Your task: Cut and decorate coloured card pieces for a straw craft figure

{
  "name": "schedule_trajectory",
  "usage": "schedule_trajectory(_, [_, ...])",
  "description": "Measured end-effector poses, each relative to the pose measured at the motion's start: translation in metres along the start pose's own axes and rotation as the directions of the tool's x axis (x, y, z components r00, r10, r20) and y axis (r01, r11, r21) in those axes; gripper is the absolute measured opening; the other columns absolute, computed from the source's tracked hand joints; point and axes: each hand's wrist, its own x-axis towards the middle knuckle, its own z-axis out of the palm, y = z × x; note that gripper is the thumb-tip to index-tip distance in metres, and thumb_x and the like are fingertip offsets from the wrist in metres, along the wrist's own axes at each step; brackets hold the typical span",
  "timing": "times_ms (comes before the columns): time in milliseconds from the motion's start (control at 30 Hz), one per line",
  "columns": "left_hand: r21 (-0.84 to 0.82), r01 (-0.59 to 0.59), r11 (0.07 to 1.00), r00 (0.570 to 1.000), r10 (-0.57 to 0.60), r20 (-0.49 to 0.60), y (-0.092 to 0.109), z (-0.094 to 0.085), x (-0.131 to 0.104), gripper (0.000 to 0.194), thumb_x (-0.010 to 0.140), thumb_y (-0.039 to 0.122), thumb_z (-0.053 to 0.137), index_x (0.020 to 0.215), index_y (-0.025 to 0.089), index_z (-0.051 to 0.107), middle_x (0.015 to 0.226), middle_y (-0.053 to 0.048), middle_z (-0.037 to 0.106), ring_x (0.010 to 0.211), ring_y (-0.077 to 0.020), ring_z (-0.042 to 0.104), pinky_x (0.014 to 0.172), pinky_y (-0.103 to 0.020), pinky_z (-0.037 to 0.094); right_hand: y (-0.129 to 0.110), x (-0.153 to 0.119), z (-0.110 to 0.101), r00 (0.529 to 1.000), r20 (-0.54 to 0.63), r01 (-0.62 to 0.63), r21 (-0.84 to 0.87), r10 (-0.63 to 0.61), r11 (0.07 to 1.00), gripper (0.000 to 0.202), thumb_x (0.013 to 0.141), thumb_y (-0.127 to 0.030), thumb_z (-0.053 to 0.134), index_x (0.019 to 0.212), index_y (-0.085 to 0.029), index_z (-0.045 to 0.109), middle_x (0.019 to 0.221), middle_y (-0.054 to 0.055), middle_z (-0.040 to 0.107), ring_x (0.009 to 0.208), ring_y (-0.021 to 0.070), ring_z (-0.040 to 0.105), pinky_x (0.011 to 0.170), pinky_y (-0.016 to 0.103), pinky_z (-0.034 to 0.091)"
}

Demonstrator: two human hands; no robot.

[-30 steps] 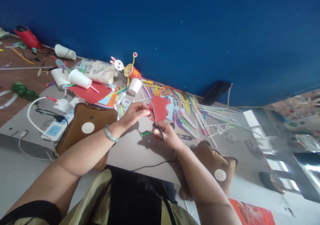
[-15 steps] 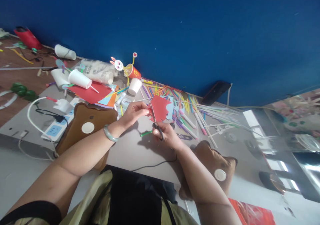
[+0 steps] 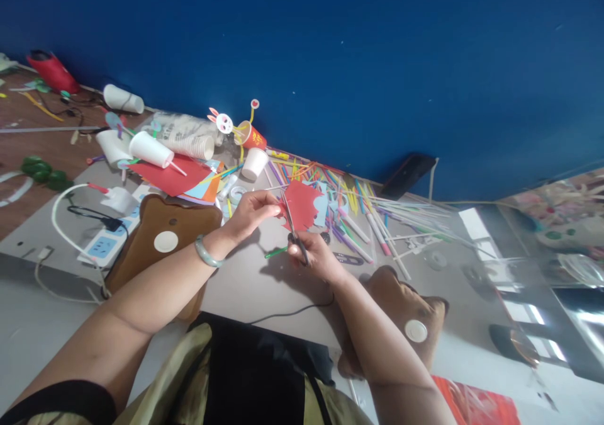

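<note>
My right hand [image 3: 314, 255] is closed around the handles of a pair of scissors [image 3: 291, 222], whose blades point up and away from me. At the blades, my left hand [image 3: 255, 214] pinches a small red piece of paper [image 3: 282, 209] between thumb and fingers. Just behind the scissors is a larger sheet of red paper [image 3: 302, 204] with a jagged cut edge; whether it joins the pinched piece I cannot tell. Light blue paper scraps [image 3: 321, 208] show at its right side. Below the hands, a thin green stick [image 3: 275, 253] lies on the table [image 3: 245, 286].
Colourful sticks and markers [image 3: 372, 223] spread along the wall. White paper cups [image 3: 151, 149], a red cup [image 3: 252, 136] with a rabbit face and coloured paper [image 3: 174, 176] stand or lie at the left. Brown cushions [image 3: 141, 249] flank my arms, near a power strip [image 3: 104, 245] and cables.
Almost nothing differs. Both hands, the scissors and the red paper keep nearly the same positions.
</note>
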Motion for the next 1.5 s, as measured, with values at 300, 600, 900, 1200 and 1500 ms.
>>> schedule_trajectory(300, [0.006, -0.028, 1.0, 0.999, 0.028, -0.037, 0.0012, 0.0008, 0.0006, 0.014, 0.078, 0.027, 0.069, 0.071, 0.016, 0.066, 0.069, -0.001, 0.065, 0.07, -0.0141, 0.061, 0.073, -0.029, 0.049, 0.0012, -0.0006, -0.0002, 1.0, -0.006, -0.005, -0.006, 0.005, 1.0, 0.053, 0.076, -0.068, 0.068, 0.064, -0.019, 0.053, 0.051, -0.003, 0.056, 0.05, 0.0104, 0.046, 0.051, 0.024, 0.034])
schedule_trajectory(600, [0.02, -0.012, 1.0, 1.0, 0.011, 0.019, 0.0031, 0.0035, -0.0002, 0.021, 0.079, 0.035, 0.073, 0.074, 0.016, 0.067, 0.073, -0.002, 0.068, 0.072, -0.0141, 0.063, 0.073, -0.029, 0.05, 0.002, 0.0008, 0.0, 1.0, -0.01, 0.011, -0.003, -0.011, 1.0, 0.054, 0.076, -0.068, 0.067, 0.063, -0.019, 0.052, 0.05, -0.003, 0.054, 0.048, 0.0102, 0.045, 0.05, 0.024, 0.033])
schedule_trajectory(900, [0.028, -0.004, 1.0, 1.0, 0.004, -0.011, 0.0014, 0.0031, -0.0001, 0.017, 0.077, 0.031, 0.074, 0.074, 0.016, 0.066, 0.073, -0.002, 0.068, 0.072, -0.0141, 0.063, 0.072, -0.029, 0.051, 0.0048, 0.0013, -0.0006, 1.0, -0.008, 0.011, 0.0, -0.011, 1.0, 0.052, 0.077, -0.066, 0.067, 0.063, -0.019, 0.052, 0.051, -0.003, 0.054, 0.048, 0.0101, 0.045, 0.049, 0.024, 0.033])
schedule_trajectory(1200, [-0.004, -0.008, 1.0, 1.0, 0.008, -0.022, 0.001, 0.0028, -0.0001, 0.016, 0.076, 0.029, 0.075, 0.073, 0.016, 0.066, 0.071, -0.002, 0.068, 0.07, -0.0137, 0.063, 0.07, -0.028, 0.051, 0.0049, 0.0, -0.0002, 1.0, -0.012, 0.016, -0.013, -0.016, 1.0, 0.052, 0.079, -0.066, 0.067, 0.063, -0.019, 0.052, 0.052, -0.002, 0.054, 0.049, 0.0103, 0.045, 0.05, 0.024, 0.034])
schedule_trajectory(1500, [0.016, -0.019, 1.0, 1.0, 0.019, 0.006, 0.0021, 0.0035, -0.0003, 0.015, 0.076, 0.028, 0.074, 0.073, 0.015, 0.067, 0.073, -0.002, 0.069, 0.072, -0.0142, 0.064, 0.071, -0.027, 0.051, 0.0033, 0.0, 0.0002, 1.0, -0.007, 0.011, 0.022, -0.011, 1.0, 0.056, 0.075, -0.071, 0.067, 0.064, -0.018, 0.052, 0.051, -0.003, 0.054, 0.048, 0.0098, 0.044, 0.05, 0.024, 0.032])
